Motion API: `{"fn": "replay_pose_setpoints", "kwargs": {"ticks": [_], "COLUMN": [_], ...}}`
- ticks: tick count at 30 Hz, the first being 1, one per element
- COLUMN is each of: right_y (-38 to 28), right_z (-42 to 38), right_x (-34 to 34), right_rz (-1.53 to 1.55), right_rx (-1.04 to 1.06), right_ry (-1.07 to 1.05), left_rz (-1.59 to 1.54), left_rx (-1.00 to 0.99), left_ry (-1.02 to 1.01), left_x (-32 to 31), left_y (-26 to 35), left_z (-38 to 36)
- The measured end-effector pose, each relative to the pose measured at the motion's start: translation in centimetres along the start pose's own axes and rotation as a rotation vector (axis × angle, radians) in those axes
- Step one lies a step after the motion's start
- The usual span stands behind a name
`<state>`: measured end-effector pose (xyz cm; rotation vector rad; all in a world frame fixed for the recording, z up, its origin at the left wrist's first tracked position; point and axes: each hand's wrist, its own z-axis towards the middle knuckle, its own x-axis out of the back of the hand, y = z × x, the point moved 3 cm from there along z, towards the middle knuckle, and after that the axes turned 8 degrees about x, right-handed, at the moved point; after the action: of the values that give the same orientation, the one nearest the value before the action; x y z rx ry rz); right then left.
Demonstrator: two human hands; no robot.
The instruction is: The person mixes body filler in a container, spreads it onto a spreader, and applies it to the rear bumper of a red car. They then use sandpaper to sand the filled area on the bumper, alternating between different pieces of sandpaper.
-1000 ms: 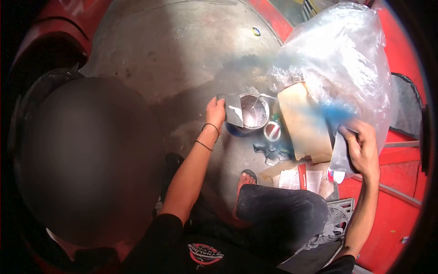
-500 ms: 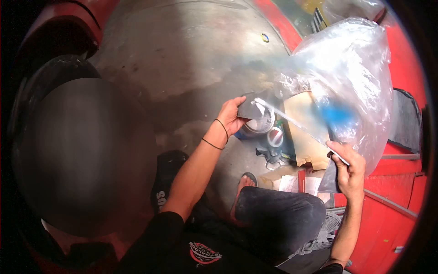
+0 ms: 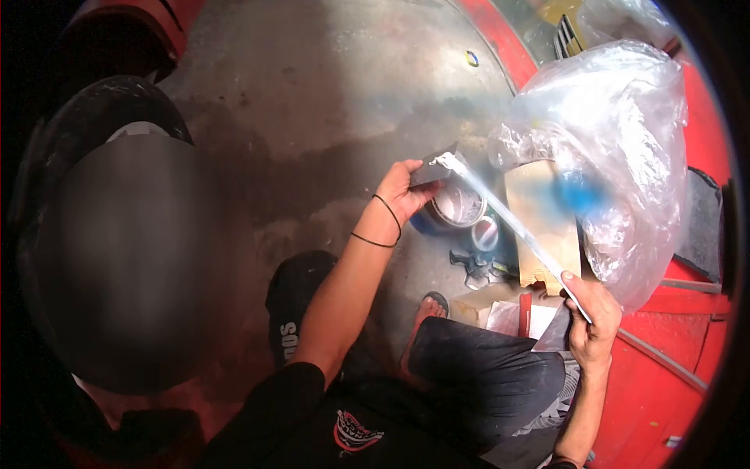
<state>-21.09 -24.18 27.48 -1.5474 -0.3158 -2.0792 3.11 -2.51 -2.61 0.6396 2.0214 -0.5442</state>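
My left hand [image 3: 404,192] is closed on a dark flat piece [image 3: 439,166], thumb on top and fingers beneath. In my right hand [image 3: 591,313] is one end of a long thin pale stick [image 3: 516,224]; its far end, with white paste on it, is at the dark piece. A grey triangular sheet [image 3: 554,332] hangs at my right hand; how it is held I cannot make out. Below the stick's far end stands an open can [image 3: 458,205] with whitish contents. A roll of tape [image 3: 485,234] lies beside the can.
A crumpled clear plastic bag [image 3: 609,133] spreads at the right, next to brown cardboard [image 3: 539,195]. Red metal cabinets [image 3: 664,352] line the right edge. A cardboard box [image 3: 478,305] with papers sits near my knee. A large dark round shape [image 3: 148,258] is at the left.
The dark piece in my left hand is now tilted, showing less of its face. The stick shows its broad side more. The whole view has shifted slightly.
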Motion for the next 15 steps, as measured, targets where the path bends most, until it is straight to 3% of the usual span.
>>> {"fn": "replay_pose_setpoints", "kwargs": {"ticks": [10,14,15], "right_y": [2.1,5.4,6.8], "right_z": [-1.1,-1.9,-2.6], "right_x": [1.2,0.1,-0.4], "right_rz": [0.029,0.209,0.332], "right_rx": [-0.083,-0.271,-0.409], "right_ry": [0.063,0.132,0.173], "left_rz": [0.309,0.499,0.502], "left_rx": [-0.083,-0.211,-0.212], "left_ry": [0.005,0.033,0.04], "left_x": [2.3,1.6,1.8], "left_y": [-0.2,-0.8,-0.8], "left_z": [1.0,-1.0,-1.1]}}
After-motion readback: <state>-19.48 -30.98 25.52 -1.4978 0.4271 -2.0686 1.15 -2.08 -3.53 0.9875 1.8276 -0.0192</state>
